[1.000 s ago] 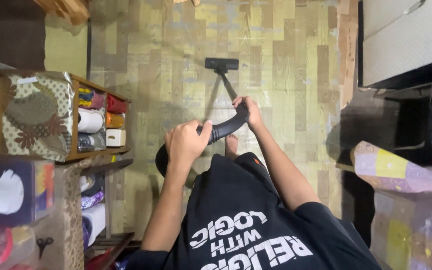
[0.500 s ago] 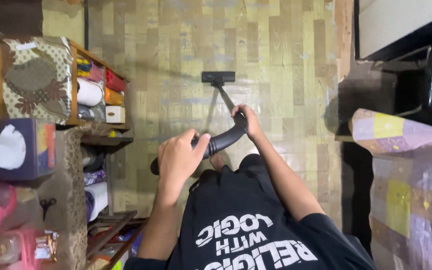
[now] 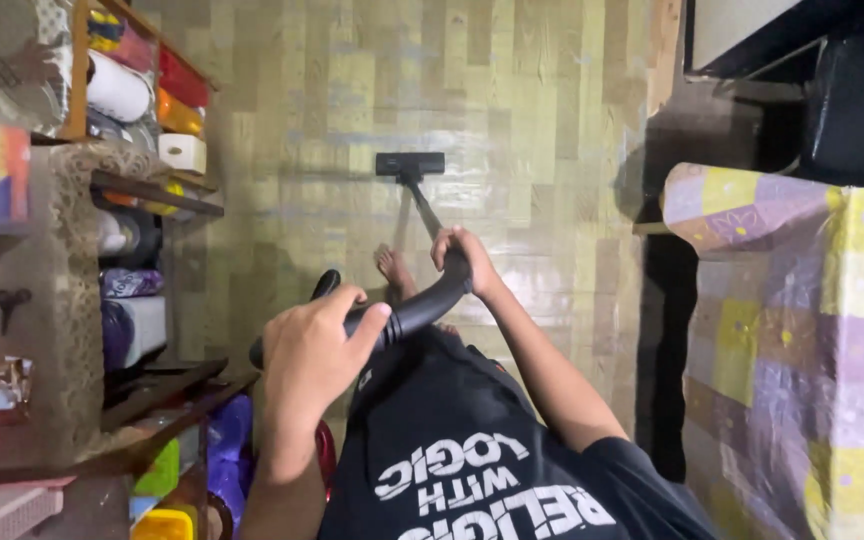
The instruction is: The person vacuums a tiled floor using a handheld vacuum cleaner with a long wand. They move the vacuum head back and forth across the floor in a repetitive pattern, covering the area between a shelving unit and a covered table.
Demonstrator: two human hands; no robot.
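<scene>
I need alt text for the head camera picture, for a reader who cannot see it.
Seen from above, a person grips a black vacuum hose with the left hand and right hand, its floor nozzle on the wood-pattern floor. Cluttered shelves stand at the left, a patchwork-covered surface at the right.

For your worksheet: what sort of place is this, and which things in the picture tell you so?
Probably a room in a home: wood-pattern floor, wooden shelves packed with household goods, a patchwork-covered surface, and a vacuum hose held in both hands.

Dim, yellowish indoor light. The wooden floor (image 3: 512, 110) shows soft glare patches near the middle, with a faint shadow beside the vacuum wand (image 3: 420, 205). The upper right corner falls nearly black. Left-edge shelves (image 3: 142, 185) look smeared and stretched.
</scene>
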